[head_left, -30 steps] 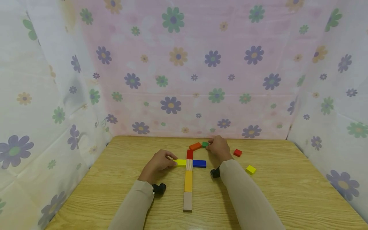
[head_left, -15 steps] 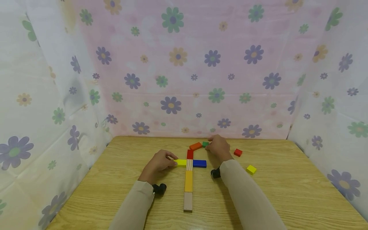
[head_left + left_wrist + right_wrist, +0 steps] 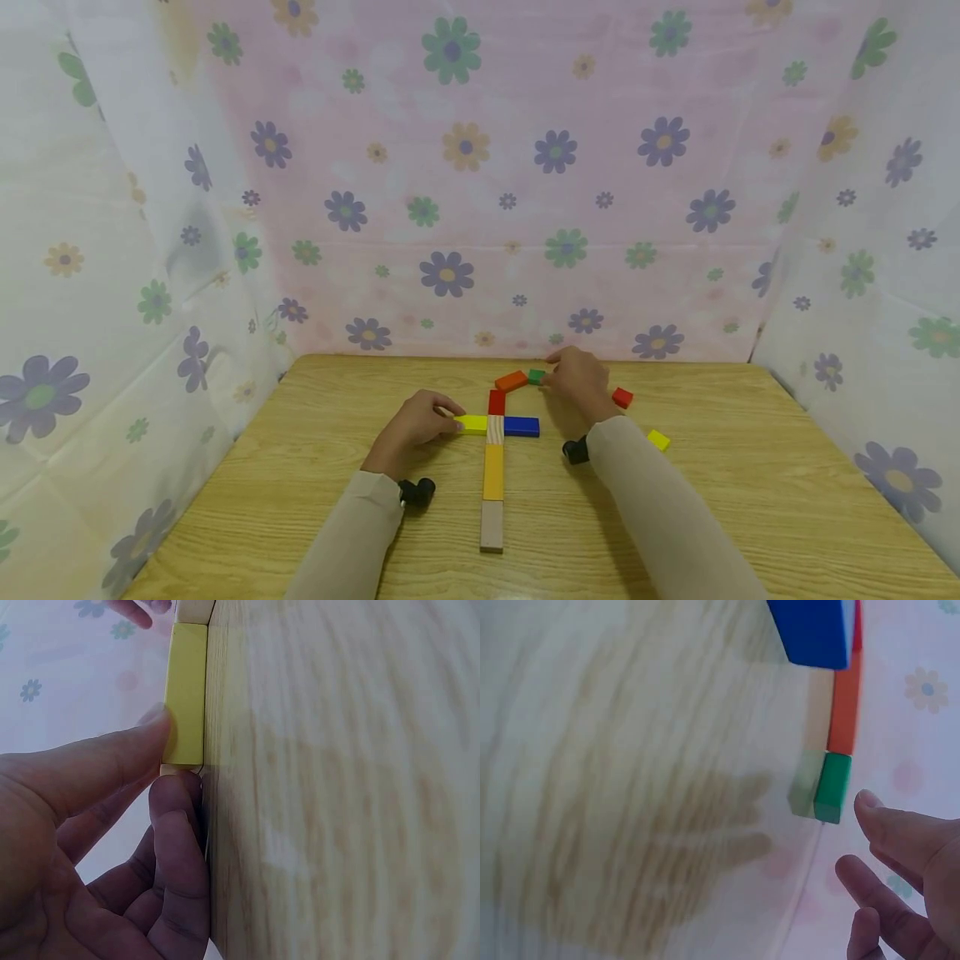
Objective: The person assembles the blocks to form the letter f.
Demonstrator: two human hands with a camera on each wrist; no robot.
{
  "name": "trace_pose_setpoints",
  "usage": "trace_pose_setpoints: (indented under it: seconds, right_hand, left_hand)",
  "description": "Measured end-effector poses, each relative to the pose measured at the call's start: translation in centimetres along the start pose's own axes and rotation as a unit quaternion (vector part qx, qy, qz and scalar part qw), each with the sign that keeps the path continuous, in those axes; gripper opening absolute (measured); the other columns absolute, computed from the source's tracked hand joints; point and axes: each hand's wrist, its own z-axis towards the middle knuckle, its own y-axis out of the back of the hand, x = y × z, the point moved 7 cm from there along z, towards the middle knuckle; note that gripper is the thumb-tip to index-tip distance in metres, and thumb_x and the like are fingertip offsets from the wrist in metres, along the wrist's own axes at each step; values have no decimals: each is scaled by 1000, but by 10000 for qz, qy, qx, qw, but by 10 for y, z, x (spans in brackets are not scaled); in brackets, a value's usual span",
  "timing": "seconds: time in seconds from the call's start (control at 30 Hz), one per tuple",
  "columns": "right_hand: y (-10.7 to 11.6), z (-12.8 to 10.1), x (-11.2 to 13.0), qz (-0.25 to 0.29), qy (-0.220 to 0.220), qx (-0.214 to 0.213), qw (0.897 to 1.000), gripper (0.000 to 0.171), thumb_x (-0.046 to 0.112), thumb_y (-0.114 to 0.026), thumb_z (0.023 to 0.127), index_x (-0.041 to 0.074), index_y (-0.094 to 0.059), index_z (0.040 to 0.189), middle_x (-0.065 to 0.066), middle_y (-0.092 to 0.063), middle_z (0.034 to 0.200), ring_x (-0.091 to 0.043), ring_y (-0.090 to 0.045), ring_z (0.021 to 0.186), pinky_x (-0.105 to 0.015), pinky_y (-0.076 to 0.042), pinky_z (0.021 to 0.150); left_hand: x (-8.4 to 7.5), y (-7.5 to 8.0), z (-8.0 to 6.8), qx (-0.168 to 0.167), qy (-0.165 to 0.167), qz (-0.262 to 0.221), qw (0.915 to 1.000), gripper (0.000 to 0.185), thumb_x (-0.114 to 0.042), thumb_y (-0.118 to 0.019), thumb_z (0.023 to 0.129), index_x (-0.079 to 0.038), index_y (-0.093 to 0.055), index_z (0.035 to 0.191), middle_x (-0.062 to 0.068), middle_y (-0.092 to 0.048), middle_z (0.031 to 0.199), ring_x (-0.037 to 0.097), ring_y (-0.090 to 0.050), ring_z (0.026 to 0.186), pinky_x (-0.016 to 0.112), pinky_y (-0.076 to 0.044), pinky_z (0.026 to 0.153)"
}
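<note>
Green block [image 3: 536, 376]: far on the table [image 3: 750, 500], touching the orange block [image 3: 511, 382], right hand [image 3: 579, 383] just beside it. Left hand [image 3: 415, 423] against the yellow block [image 3: 472, 424].
Left wrist: thumb and forefinger pinching the yellow block [image 3: 186, 694].
Right wrist: fingers [image 3: 900, 832] loosely spread, apart from the green block [image 3: 832, 787].

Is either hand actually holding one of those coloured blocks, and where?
The left hand pinches the yellow block at its outer end. The right hand holds nothing, beside the green block.
</note>
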Motion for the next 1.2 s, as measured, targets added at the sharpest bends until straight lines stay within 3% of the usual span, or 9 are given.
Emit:
trace_pose_setpoints:
  seconds: [0.17, 0.3, 0.5, 0.63, 0.9, 1.2]
  right_hand:
    - [8, -1, -5, -114, 46, -28, 9999, 43, 33, -77, 93, 20, -72, 134, -8, -74, 125, -31, -69, 109, -48, -54, 84]
    - [14, -4, -12, 1, 73, -127, 9999, 44, 36, -77, 93, 22, -72, 135, -9, -73, 128, -34, -68, 112, -52, -50, 89]
    - [21, -11, -28, 209, 131, -269, 9993, 45, 37, -77, 93, 22, -71, 135, -10, -72, 130, -36, -67, 115, -51, -52, 87]
    - [25, -16, -36, 263, 176, -312, 9990, 45, 39, -76, 94, 22, -71, 136, -12, -70, 133, -39, -64, 120, -56, -50, 92]
    - [33, -28, -56, 411, 156, -472, 9979, 50, 47, -73, 94, 21, -69, 137, -13, -67, 138, -35, -69, 110, -43, -53, 74]
    - [42, -39, -77, 796, 137, -499, 9955, 57, 50, -71, 96, 19, -64, 144, -14, -63, 144, -39, -63, 120, -53, -55, 86]
  left_hand:
    - [1, 0, -1, -11, 55, -48, 10000, 20, -19, -80, 91, -17, -81, 111, 5, -72, 101, 19, -66, 85, 32, -56, 75]
    - [0, 0, -1, -22, 43, -62, 10000, 19, -19, -80, 91, -17, -81, 110, 5, -73, 100, 17, -67, 82, 31, -57, 74]
    - [0, -1, -1, -13, 58, -96, 9999, 19, -19, -80, 91, -17, -81, 111, 5, -73, 99, 17, -67, 80, 31, -57, 73]
    - [1, 0, 0, -28, 60, -77, 9999, 19, -19, -80, 91, -17, -81, 110, 4, -73, 99, 17, -67, 80, 31, -56, 73]
    - [1, -1, 1, -45, 72, 45, 10000, 19, -20, -81, 90, -18, -81, 110, 4, -72, 102, 18, -66, 84, 31, -56, 75]
    - [1, -1, 0, -34, 121, -3, 9999, 19, -20, -81, 90, -18, -81, 109, 5, -73, 101, 18, -66, 83, 31, -56, 74]
